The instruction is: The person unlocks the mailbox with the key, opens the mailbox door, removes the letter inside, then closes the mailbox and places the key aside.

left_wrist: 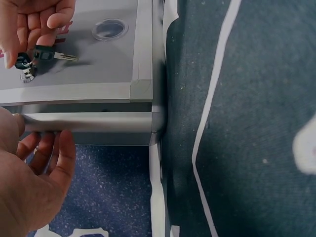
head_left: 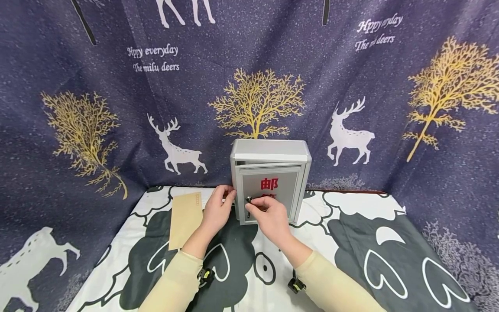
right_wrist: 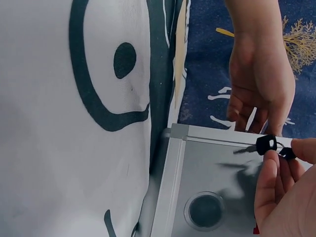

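Note:
A silver metal mailbox with red characters stands upright, its front door slightly ajar along the left side. My left hand grips the box's left side wall, the thumb at its front edge and the fingers behind. At the door's lock, my right hand pinches a black-headed key between thumb and fingers. A second key on the same ring hangs loose beside the fingers. The right hand covers some of the red lettering in the head view.
A tan envelope lies left of the mailbox, near my left forearm. The table is covered by a black-and-white patterned cloth. Directly behind the box hangs a dark blue curtain with deer and trees. The door has a round window.

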Tool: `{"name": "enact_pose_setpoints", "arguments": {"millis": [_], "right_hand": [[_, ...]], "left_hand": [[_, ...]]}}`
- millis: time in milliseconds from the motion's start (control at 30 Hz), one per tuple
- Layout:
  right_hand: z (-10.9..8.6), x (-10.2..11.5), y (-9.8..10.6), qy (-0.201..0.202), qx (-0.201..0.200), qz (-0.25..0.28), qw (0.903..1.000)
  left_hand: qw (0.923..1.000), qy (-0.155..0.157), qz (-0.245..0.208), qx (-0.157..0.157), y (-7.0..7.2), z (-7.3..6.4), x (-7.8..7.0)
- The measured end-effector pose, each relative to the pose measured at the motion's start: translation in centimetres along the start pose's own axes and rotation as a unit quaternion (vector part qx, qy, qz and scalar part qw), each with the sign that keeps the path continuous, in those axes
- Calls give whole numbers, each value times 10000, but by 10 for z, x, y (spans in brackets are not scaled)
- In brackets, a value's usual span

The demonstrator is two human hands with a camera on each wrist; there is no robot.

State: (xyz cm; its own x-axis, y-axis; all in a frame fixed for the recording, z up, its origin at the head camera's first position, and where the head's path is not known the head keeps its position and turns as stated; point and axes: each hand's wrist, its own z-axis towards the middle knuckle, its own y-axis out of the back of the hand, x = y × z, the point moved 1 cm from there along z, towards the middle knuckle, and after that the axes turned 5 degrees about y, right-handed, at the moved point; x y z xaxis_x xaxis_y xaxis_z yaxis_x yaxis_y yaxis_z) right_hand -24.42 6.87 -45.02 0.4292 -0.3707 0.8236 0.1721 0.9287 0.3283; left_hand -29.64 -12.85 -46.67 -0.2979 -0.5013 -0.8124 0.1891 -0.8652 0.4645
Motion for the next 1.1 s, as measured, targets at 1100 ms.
{"name": "enact_pose_setpoints", "arguments": {"millis": [1100], "right_hand": [[12, 0, -14, 170, -394, -545, 9976]], "left_hand": [[10000, -86, 38, 13, 0, 0, 1]]}}
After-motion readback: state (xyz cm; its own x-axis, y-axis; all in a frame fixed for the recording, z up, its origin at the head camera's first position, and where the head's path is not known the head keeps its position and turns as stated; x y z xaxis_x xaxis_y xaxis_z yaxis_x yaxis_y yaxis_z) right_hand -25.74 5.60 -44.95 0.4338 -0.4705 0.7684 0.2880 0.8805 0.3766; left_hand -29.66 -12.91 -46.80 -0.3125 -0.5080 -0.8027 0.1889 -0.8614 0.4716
